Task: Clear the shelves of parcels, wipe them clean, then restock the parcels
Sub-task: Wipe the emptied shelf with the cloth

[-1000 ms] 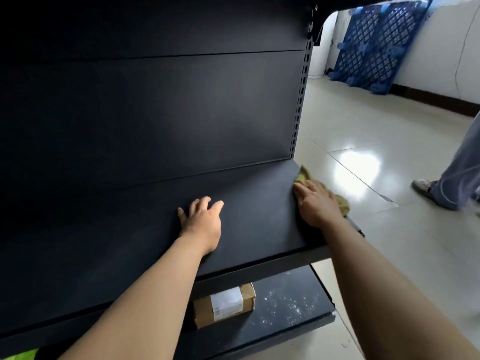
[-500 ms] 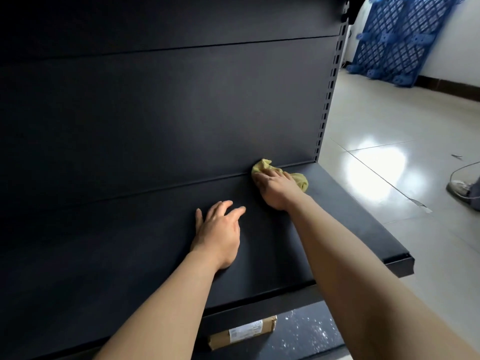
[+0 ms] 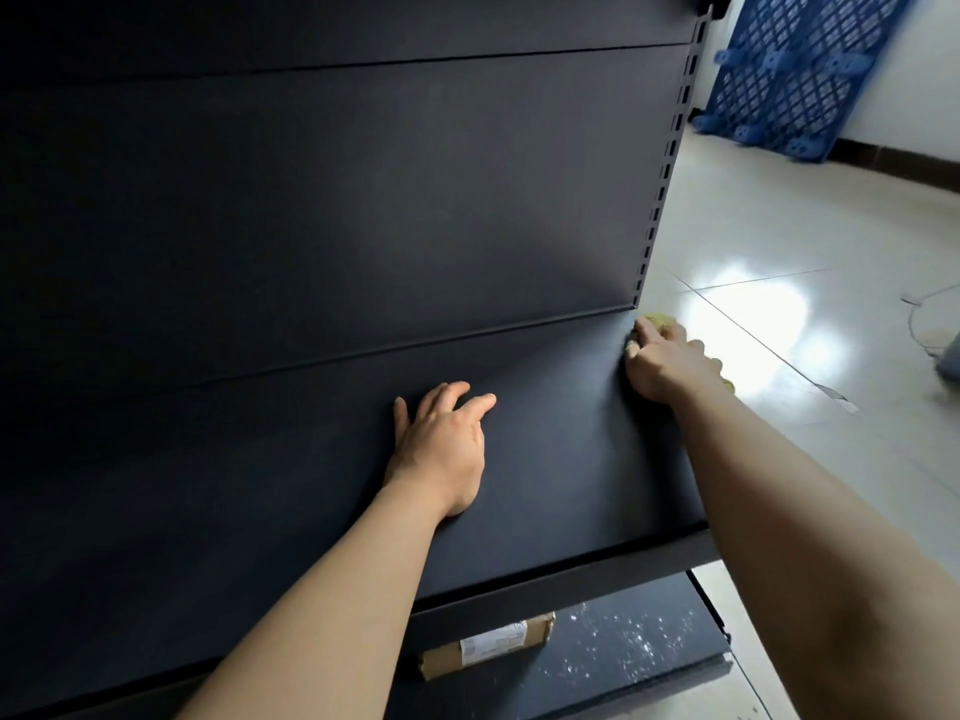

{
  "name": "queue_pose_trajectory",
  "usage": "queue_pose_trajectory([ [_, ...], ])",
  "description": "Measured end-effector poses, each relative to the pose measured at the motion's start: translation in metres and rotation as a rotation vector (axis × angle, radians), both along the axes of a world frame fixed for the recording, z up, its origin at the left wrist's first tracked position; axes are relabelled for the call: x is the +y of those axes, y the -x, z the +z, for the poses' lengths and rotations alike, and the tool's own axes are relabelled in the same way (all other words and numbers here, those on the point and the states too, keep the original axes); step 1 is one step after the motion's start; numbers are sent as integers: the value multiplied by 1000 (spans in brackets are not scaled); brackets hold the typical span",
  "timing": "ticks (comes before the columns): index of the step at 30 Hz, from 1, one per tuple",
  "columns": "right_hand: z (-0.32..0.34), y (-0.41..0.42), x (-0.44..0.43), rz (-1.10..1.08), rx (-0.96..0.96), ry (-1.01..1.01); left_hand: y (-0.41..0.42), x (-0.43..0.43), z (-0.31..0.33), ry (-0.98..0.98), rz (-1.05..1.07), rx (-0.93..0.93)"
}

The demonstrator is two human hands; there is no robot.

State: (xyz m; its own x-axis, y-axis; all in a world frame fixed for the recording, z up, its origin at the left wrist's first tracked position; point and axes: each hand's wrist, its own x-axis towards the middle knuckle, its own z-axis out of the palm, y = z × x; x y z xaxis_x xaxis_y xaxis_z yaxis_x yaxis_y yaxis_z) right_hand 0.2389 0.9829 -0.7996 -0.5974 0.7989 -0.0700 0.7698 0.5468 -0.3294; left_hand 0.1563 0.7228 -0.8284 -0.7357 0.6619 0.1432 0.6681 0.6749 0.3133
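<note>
On the black shelf [image 3: 545, 459], right rear corner: my right hand [image 3: 667, 363] sits on the yellow cloth [image 3: 655, 320], fingers curled over it, bunching it against the surface. That's right at the foot of the slotted upright [image 3: 670, 163]. Cloth pokes out ahead of the knuckles and again on the wrist side.

Left hand [image 3: 441, 449] lies palm-down mid-shelf, fingers straight and slightly spread, holding nothing.

One parcel [image 3: 488, 644], brown cardboard with a white label, lies on the lower shelf [image 3: 649, 641], partly tucked under the upper shelf's front lip. There are pale specks on the lower shelf to the parcel's right.

Blue plastic pallet [image 3: 800, 70] leans against the wall at far right, beyond the glossy floor tiles [image 3: 779, 241].
</note>
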Motion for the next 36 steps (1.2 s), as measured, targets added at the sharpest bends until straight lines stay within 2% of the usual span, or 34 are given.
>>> queue_pose_trajectory([
  [8,-6,-71,-37,-50,-88,-44,-4,2,6,19,15,-4],
  [14,-11,-124,-74,-165,-130,-108,-23,-9,22,186,-2,69],
  [18,-17,-124,-110,-254,-92,-38,-33,-37,25,185,-62,72],
  [22,-17,-92,-143,-113,-151,-30,-31,-91,24,200,-27,124],
  [31,-2,9,-185,133,-195,-7,4,-212,21,203,288,133],
  [36,-7,51,-268,407,-167,-73,14,-230,19,174,268,97],
])
